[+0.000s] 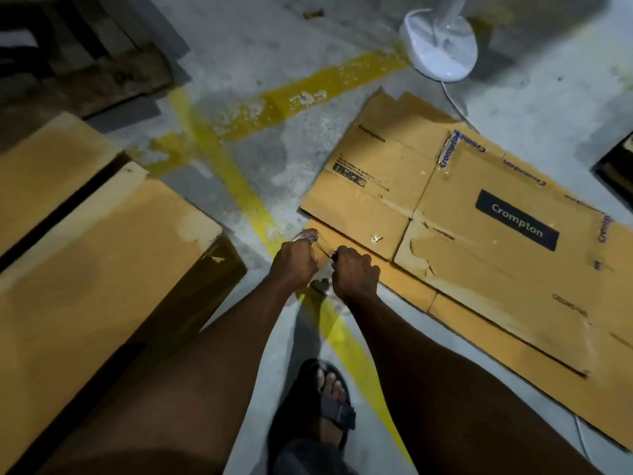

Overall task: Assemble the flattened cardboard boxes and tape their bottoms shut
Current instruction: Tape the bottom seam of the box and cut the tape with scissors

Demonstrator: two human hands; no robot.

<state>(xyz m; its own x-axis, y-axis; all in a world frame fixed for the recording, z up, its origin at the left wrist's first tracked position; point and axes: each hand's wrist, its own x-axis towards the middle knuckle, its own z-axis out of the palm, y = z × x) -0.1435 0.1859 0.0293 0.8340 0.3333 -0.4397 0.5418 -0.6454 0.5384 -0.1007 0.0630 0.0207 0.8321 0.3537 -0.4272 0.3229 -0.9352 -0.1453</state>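
1. My left grip [295, 265] is closed round a glossy pale object [305, 236] that pokes out past my knuckles. I take it for the tape, but it is too blurred to be sure.
2. My right grip [356, 273] is curled tight on a dark object [335, 256]. Only its tip shows, so I cannot tell what it is.
3. Both grips are at the near corner of the flattened box [479, 234]. It lies printed side up on the floor [342, 97] to my right, seemingly on a second flat sheet [513, 359], and has not been opened out.
4. That corner looks creased and torn. If I lift the box by it, the flap could rip further.
5. Both grips are occupied. If I pinch the cardboard with a full grip, it may slip or I may drop what I hold.
6. If the glossy thing is tape, a loose end could fold onto itself or pick up grit from the dusty floor, and then it would not stick well.
7. The white fan base [440, 46] stands near the box's far edge, and its cord [455, 104] runs up to that edge. Swinging the box upright could snag the cord.
8. The standing boxes [102, 269] on my left and my sandalled foot [322, 406] crowd the space, so a raised box could knock against them.
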